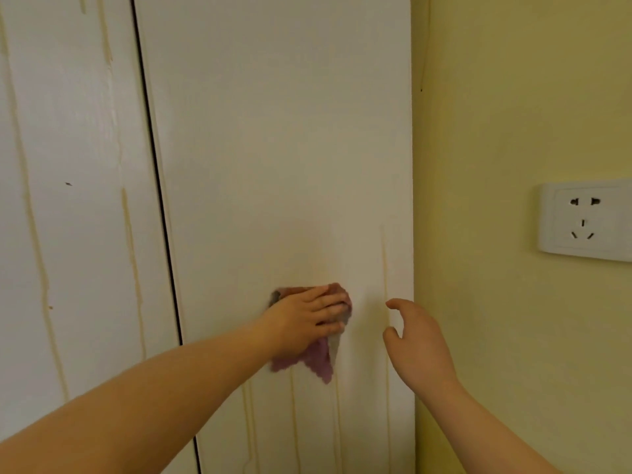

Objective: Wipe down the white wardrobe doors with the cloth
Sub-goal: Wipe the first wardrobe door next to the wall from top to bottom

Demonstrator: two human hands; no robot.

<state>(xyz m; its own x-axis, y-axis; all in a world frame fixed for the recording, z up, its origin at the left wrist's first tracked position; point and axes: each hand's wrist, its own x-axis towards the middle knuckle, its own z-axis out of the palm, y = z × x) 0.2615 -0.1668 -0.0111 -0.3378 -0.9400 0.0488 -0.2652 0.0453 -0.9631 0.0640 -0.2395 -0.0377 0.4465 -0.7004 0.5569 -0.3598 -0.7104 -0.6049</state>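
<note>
Two white wardrobe doors fill the view: the left door (68, 200) and the right door (273, 148), split by a dark gap. Yellowish drip streaks run down both. My left hand (304, 319) presses a pink-purple cloth (318, 362) flat against the lower part of the right door, fingers straight and pointing right. The cloth's loose corner hangs below the hand. My right hand (417, 340) hovers near the door's right edge, fingers loosely curled, holding nothing.
A yellow wall (513, 114) adjoins the right door's edge. A white wall socket (584, 220) sits on that wall at the right, above my right hand.
</note>
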